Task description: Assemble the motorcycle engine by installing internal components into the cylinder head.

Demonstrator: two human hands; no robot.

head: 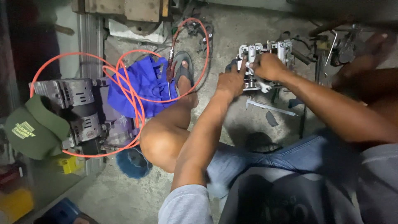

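While both hands work at it, the metal engine part (265,52), a pale cast block with posts along its top, sits on the concrete floor (232,25) just ahead of the person's knees, upper middle of the view.

Hands: left hand (230,81) pressed against the part's left side, fingers curled on it, steadying. Right hand (268,66) closed over the part's middle; a wrench (263,86) shows just below the fist, and it appears to be clamped on its handle, though the fist hides the contact.

Handling, as a judgement: the part stands loose on the floor, so the left hand should bear down firmly while the right turns; the tool should seat squarely before force goes on, and the pull should be short and steady, as a slip would drive knuckles into the posts.

Beside the part: a caliper (270,107) flat on the floor, just nearer the person.

Surface: rough, stained grey concrete, dimly lit.

Room, left side: small motor unit (78,112); orange hose (124,89) looped over it and across a blue cloth (143,83); green cap (35,128); blue bowl (132,162) by the bare knee; sandalled foot (183,70) on the hose loop. Right: dark machine parts (346,47), unclear.
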